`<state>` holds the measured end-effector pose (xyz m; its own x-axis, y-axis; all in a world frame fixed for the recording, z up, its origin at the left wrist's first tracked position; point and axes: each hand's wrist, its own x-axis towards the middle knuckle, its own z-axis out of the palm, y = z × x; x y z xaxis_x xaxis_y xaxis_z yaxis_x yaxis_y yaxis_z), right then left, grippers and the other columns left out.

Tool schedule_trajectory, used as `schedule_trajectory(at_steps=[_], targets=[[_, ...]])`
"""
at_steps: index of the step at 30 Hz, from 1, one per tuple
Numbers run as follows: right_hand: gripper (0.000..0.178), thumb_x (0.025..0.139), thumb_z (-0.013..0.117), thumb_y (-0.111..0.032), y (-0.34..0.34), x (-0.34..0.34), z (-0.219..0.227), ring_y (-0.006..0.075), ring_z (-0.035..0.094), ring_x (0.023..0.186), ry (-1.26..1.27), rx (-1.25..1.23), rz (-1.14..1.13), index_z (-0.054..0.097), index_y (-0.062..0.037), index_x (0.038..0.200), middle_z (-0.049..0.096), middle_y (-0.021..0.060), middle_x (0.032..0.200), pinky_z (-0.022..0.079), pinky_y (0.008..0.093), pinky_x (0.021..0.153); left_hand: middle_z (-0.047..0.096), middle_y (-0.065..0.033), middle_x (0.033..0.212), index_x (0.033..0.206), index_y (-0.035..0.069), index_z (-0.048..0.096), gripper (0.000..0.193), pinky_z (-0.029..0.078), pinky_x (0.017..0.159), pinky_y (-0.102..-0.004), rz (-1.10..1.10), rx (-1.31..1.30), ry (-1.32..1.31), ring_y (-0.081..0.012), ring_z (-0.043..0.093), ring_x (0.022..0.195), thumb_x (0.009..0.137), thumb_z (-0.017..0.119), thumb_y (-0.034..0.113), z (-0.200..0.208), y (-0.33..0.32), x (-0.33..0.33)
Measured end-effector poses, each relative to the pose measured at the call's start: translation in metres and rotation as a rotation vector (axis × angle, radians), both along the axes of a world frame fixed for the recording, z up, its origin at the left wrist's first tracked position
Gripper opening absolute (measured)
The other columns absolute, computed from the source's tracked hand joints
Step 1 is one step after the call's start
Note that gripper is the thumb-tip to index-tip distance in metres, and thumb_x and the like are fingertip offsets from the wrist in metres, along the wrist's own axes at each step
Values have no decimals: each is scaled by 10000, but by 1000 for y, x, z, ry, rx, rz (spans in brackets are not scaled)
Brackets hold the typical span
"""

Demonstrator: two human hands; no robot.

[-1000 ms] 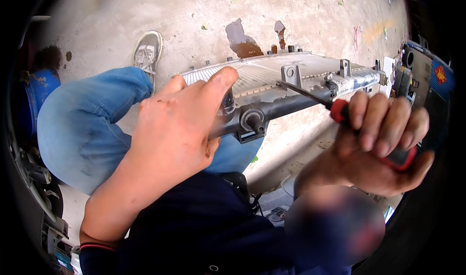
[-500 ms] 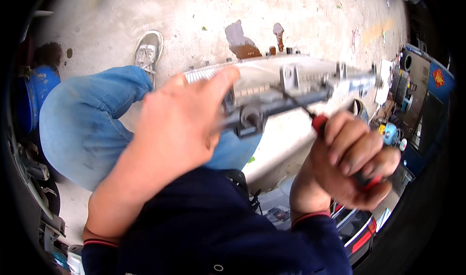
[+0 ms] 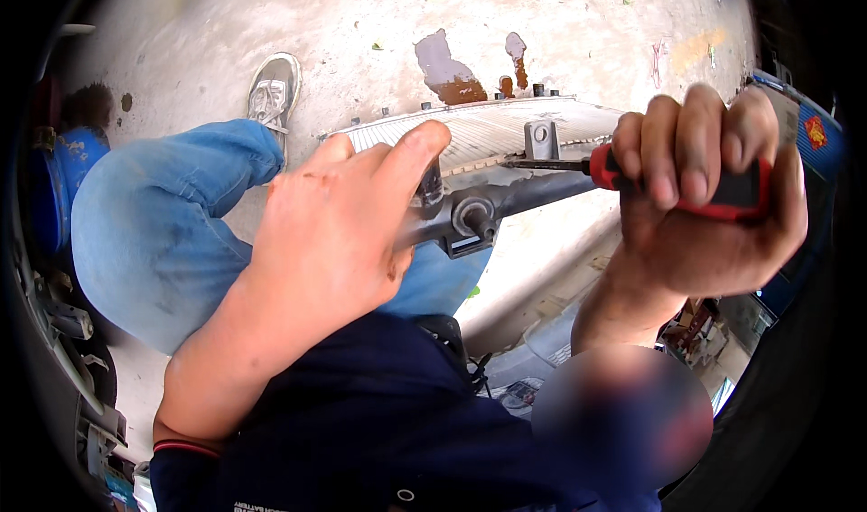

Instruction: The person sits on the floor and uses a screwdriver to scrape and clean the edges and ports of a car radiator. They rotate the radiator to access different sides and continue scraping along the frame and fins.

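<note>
A car radiator (image 3: 488, 128) with a pale finned core and a dark plastic end tank (image 3: 537, 196) lies across in front of me, above my lap. My left hand (image 3: 334, 214) is closed round the tank's left part, beside a round port; the fingertips underneath are hidden. In my right hand (image 3: 709, 187) is a screwdriver (image 3: 607, 167) with a red and black handle, fingers wrapped round it. Its dark shaft points left, nearly level, and the tip lies at the seam between core and tank, just below an upright bracket (image 3: 541, 139).
Dark wet stains (image 3: 447, 69) mark the concrete floor beyond the radiator. A blue drum (image 3: 68, 182) stands at the left, near my bent knee in jeans (image 3: 153, 232). Metal parts (image 3: 68, 318) lie at lower left. Boxes and clutter (image 3: 695, 331) are under my right forearm.
My right hand has moved up and to the right, and the screwdriver has swung from a slant to nearly level. My left hand stays on the tank.
</note>
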<state>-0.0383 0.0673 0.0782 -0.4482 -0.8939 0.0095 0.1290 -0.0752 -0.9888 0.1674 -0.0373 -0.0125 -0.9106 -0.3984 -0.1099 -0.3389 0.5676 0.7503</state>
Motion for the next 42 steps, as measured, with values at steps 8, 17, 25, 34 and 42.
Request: schedule_trajectory(at_steps=[8,17,25,34,42], targets=[[318,1037,491,-417,41,67,-51,195,524,611,349,-286,-99,461,-156,858,551,7,709,426,388,671,708,-103,957,1372,124,511,766,557,679,-452,-42,18,-28,-362,647,848,656,772,44,-2,-11,-5],[281,984,485,-401,-8,-16,9,109,463,572,-108,51,72,456,-151,858,509,-13,686,369,315,642,608,-50,800,1348,122,526,835,495,571,-410,-2,14,75,-290,570,718,572,816,25,-7,0,0],[305,1005,448,-431,-2,-2,-11,135,467,598,25,-13,34,471,-157,871,524,3,707,382,357,655,701,-62,949,1325,160,562,798,512,685,-411,8,68,-44,-313,586,773,585,841,49,2,-4,-2],[418,990,594,-466,23,28,-45,221,577,606,118,-269,-8,515,-91,822,618,60,714,481,433,644,692,-55,937,1313,154,554,799,500,659,-400,-30,69,-31,-307,570,748,568,808,14,1,-11,-3],[266,967,531,-373,0,-19,5,101,466,545,-155,26,8,456,-153,838,510,-19,678,376,295,628,700,-46,963,1314,145,563,828,496,649,-397,-18,89,-12,-296,572,745,545,833,2,1,-5,0]])
